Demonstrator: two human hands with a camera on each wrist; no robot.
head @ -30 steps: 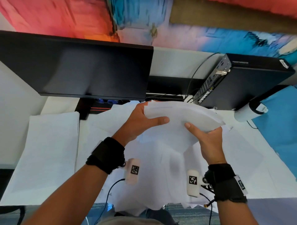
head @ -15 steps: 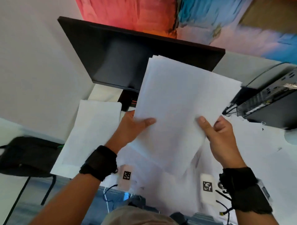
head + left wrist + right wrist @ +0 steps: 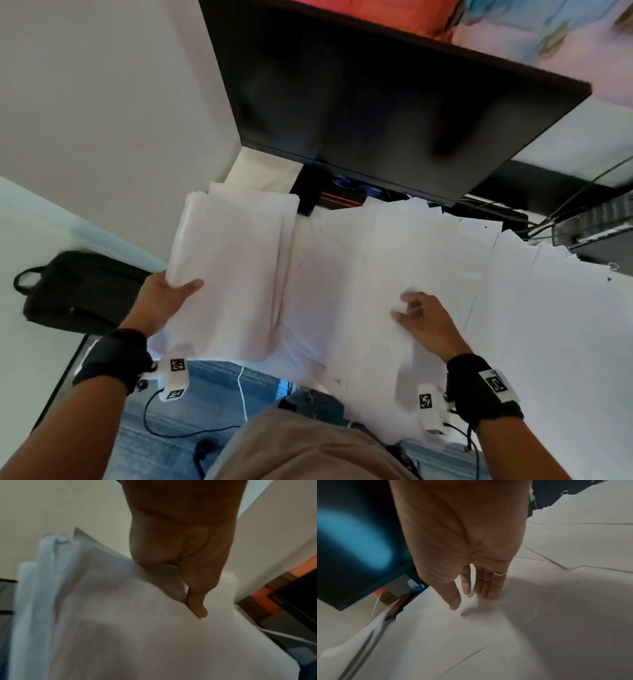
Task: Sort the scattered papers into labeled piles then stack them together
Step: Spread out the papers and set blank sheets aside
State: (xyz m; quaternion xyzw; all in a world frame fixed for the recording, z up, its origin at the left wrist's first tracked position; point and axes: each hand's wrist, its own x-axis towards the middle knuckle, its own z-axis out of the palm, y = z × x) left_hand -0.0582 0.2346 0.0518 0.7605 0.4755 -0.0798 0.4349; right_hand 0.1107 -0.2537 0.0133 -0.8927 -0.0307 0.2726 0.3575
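Head view: right hand (image 3: 424, 322) has let go, fingers loose over scattered papers (image 3: 394, 246); left hand (image 3: 168, 301) alone grips the sheaf (image 3: 233, 274), now at frame left, heading for a pile.

**Wrist rigs on bare forearms**

A black band (image 3: 113, 356) wraps the left wrist, another (image 3: 483, 390) the right. White camera pods (image 3: 174, 377) with black square-code markers hang beneath each, trailing thin dark cables (image 3: 154, 414). A silver ring (image 3: 500, 573) circles one right finger. A tan shirt (image 3: 301, 448) covers the torso.
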